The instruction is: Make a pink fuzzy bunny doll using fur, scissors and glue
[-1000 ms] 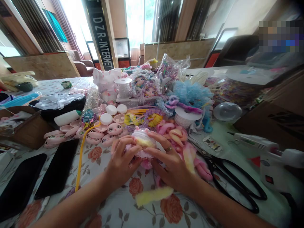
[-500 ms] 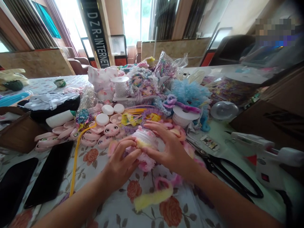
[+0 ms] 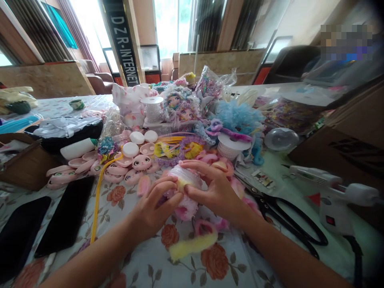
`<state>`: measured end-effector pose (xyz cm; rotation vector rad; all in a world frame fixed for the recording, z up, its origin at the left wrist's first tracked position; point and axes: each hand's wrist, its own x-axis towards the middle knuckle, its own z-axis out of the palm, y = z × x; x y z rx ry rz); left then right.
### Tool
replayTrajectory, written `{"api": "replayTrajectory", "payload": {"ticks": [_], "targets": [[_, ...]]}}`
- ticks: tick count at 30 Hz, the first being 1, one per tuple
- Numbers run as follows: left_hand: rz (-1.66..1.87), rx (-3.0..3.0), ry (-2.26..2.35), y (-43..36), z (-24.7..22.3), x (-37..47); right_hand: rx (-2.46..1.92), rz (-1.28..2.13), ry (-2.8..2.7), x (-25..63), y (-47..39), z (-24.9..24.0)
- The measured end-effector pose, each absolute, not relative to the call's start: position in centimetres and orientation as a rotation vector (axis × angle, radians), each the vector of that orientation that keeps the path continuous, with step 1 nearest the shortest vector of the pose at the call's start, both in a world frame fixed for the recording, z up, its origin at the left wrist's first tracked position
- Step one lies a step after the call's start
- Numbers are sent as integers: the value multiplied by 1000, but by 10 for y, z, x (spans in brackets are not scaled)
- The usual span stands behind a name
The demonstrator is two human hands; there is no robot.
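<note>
A small round pink-and-white craft piece [image 3: 183,175] with white beaded trim and a fuzzy pink lower part is held between my two hands above the flowered tablecloth. My left hand [image 3: 160,200] grips its left side, fingertips pressed at a yellow fluffy patch. From the right, my right hand [image 3: 211,188] curls round it, thumb at the same patch and fingers over the top. My palms and fingers hide much of the piece. Just below lies a yellow fuzzy strip [image 3: 193,246] beside a pink fuzzy loop [image 3: 207,228].
Black scissors [image 3: 291,218] and a white glue gun [image 3: 333,200] lie right. Left are two dark phones [image 3: 64,216], a yellow strip [image 3: 99,200] and pink animal-face pieces [image 3: 141,162]. Trim spools [image 3: 229,146], blue fluff [image 3: 240,116] and doll heads [image 3: 186,114] crowd the back.
Both hands stay on the craft piece and have shifted only slightly. The piece is turned a little, and my fingertips have moved closer together over the yellow patch.
</note>
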<state>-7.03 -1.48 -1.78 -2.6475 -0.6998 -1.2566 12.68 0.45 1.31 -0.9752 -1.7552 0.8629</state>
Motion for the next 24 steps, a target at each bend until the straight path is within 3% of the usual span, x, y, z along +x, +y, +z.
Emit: {"api": "replayTrajectory", "payload": {"ticks": [8,24], "targets": [[-1194,-2822,-547,-19,-13,-78,-1061,1041,-1696,131,-6,0],[-1169,-2594,-607,-22,-13,-76,-1007,909,-1760,129,-1,-4]]}}
